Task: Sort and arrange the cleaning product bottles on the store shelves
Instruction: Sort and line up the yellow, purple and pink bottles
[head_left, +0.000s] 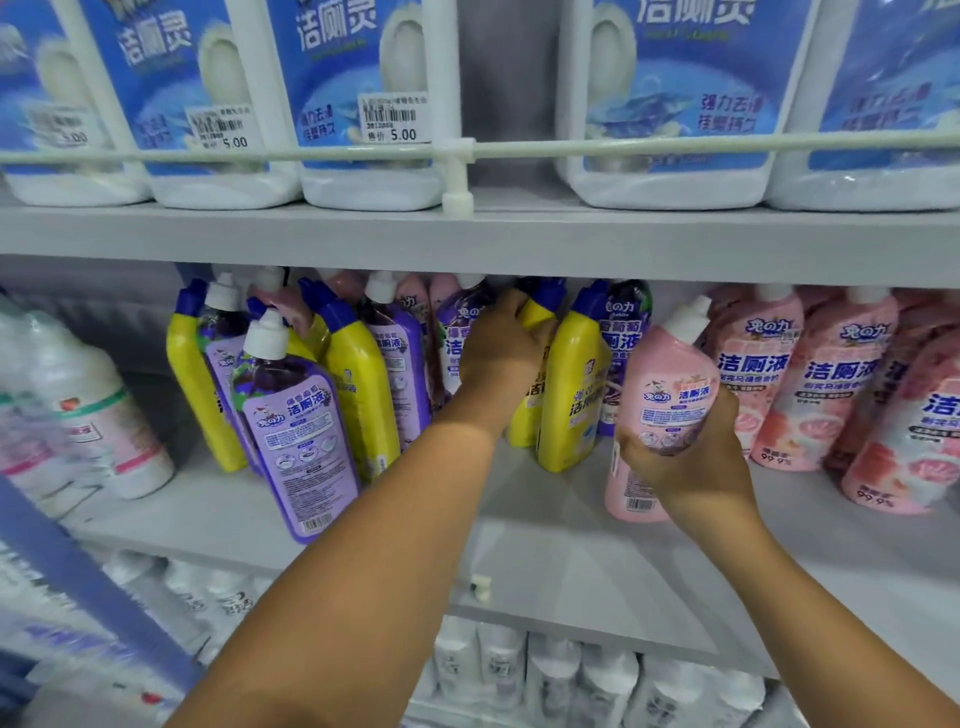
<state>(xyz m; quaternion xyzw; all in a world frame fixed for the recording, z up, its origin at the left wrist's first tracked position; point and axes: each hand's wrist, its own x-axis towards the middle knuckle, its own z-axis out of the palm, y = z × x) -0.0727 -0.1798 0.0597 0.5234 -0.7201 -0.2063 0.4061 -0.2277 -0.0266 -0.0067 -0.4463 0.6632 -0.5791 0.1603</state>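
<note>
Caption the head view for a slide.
Left hand grips a yellow bottle while right hand holds a pink bottle at the middle shelf.

Shop aisle, cleaning-goods section. Grey tiered shelves (519, 236) stocked in rows with many copies of same products. Price stickers (395, 118) with barcodes seen on big white jugs (332, 78) on top tier, held back by white guard rail (675, 145). Yellow bottles (569, 384), purple bottles (296, 431) and pink bottles (810, 384) grouped on middle tier; white bottles (571, 675) packed below.
</note>
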